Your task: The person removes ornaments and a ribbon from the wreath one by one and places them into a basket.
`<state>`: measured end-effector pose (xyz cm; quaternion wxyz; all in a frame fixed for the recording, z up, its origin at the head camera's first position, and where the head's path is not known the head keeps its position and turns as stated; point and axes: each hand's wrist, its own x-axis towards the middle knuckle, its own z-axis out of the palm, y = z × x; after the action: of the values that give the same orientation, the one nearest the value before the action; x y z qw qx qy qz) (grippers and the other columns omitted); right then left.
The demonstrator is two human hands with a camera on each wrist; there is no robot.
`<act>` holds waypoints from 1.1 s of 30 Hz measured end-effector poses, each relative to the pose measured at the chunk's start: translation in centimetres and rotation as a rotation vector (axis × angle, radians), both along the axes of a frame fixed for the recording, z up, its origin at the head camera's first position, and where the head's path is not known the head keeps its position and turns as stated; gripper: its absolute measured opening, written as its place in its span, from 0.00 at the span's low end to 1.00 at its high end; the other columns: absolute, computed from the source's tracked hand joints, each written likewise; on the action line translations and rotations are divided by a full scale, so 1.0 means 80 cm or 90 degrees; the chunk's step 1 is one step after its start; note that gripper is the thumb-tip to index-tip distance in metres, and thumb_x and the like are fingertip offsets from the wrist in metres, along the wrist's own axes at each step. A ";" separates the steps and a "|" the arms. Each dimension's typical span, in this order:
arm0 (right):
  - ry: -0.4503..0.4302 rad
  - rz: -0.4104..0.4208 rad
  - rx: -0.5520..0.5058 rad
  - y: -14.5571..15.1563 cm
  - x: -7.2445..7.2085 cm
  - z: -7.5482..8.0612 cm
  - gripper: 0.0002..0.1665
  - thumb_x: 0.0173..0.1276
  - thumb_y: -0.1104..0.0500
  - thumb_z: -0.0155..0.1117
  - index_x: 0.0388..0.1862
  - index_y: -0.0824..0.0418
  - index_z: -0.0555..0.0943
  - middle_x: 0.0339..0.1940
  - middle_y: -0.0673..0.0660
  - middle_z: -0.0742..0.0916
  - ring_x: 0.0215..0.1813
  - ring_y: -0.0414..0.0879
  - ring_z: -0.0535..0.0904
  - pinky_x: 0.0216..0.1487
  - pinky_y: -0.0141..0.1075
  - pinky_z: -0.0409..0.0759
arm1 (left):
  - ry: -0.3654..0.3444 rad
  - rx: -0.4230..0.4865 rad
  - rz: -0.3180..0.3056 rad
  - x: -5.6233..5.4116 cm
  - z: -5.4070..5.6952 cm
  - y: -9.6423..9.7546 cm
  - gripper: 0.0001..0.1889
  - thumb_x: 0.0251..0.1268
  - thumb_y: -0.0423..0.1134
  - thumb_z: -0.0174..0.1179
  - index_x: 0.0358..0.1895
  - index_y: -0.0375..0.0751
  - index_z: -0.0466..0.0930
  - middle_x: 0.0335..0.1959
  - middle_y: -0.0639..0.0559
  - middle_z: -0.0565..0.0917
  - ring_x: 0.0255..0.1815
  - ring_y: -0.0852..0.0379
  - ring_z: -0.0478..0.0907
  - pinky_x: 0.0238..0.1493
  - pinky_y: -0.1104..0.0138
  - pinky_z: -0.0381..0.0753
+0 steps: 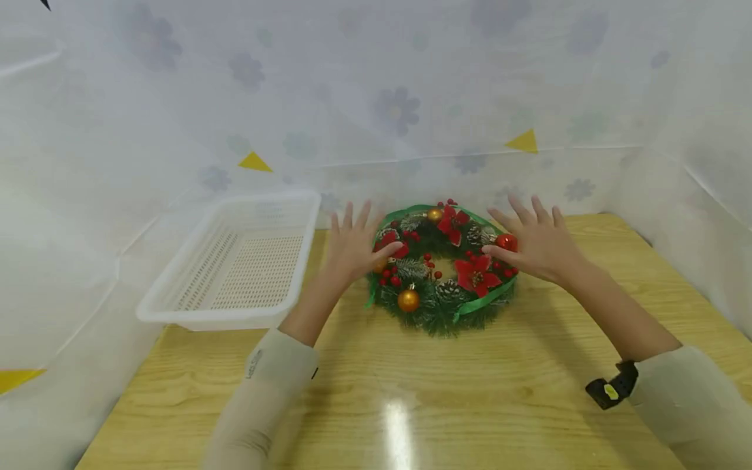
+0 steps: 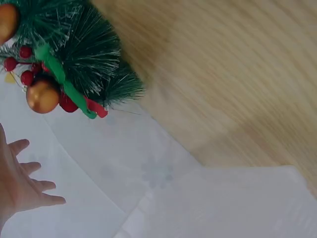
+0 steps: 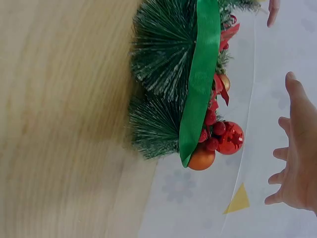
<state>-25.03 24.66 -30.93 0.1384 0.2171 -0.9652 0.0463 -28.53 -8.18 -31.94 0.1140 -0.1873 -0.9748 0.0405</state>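
The Christmas wreath (image 1: 433,308) lies on the worktop (image 1: 470,391), to the right of the white basket (image 1: 226,318), and apart from it. Both hands are spread: the left hand (image 1: 351,249) is above the left side of the wreath, and the right hand (image 1: 543,247) above its right side. Neither hand pinches anything, and in both wrist views a gap shows between the fingers and the wreath. I judge that the step in hand is about placing or handling this wreath, but I cannot tell whether the hands come to it or leave it. If the wreath is to be lifted, the next move probably calls for lowering both hands to the green outer rim and gripping evenly from two sides, without pressing the golden ball (image 1: 408,300) or pulling the green ribbon (image 1: 484,301), which could be loose.
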 end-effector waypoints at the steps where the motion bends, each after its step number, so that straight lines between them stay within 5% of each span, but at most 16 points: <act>1: 0.008 0.004 0.001 -0.001 0.004 -0.002 0.46 0.62 0.31 0.51 0.73 0.50 0.55 0.72 0.64 0.53 0.68 0.72 0.43 0.59 0.69 0.42 | 0.007 -0.006 -0.004 0.005 -0.001 0.000 0.44 0.58 0.74 0.32 0.74 0.54 0.42 0.73 0.47 0.40 0.70 0.40 0.32 0.64 0.43 0.31; 10: 0.025 0.047 0.001 -0.021 0.042 -0.020 0.46 0.60 0.32 0.54 0.72 0.50 0.58 0.71 0.63 0.57 0.69 0.68 0.44 0.62 0.65 0.43 | 0.095 -0.066 -0.075 0.061 -0.016 0.002 0.41 0.59 0.72 0.37 0.68 0.49 0.62 0.72 0.46 0.51 0.71 0.44 0.41 0.66 0.47 0.43; 15: 0.017 0.067 0.002 -0.034 0.056 -0.033 0.46 0.59 0.31 0.55 0.72 0.48 0.59 0.70 0.64 0.59 0.69 0.67 0.46 0.64 0.62 0.43 | 0.152 -0.076 -0.141 0.082 -0.029 0.005 0.39 0.58 0.72 0.40 0.60 0.45 0.71 0.69 0.45 0.57 0.71 0.44 0.44 0.67 0.48 0.42; 21: -0.009 0.082 0.009 -0.044 0.062 -0.049 0.46 0.59 0.30 0.53 0.72 0.49 0.58 0.69 0.66 0.61 0.68 0.68 0.49 0.63 0.62 0.46 | 0.222 -0.108 -0.202 0.091 -0.044 0.012 0.37 0.55 0.73 0.43 0.50 0.45 0.77 0.65 0.43 0.63 0.69 0.42 0.48 0.66 0.46 0.42; 33: -0.111 0.114 0.000 -0.045 0.064 -0.066 0.47 0.58 0.35 0.60 0.71 0.53 0.59 0.69 0.66 0.61 0.67 0.69 0.50 0.61 0.66 0.48 | 0.224 -0.184 -0.202 0.094 -0.055 0.017 0.32 0.57 0.71 0.43 0.45 0.48 0.79 0.65 0.43 0.65 0.70 0.42 0.44 0.65 0.45 0.45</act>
<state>-19.90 21.09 -36.22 0.0491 0.2979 -0.9502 0.0772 -20.99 -6.78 -36.34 0.2584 -0.3423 -0.8826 0.1923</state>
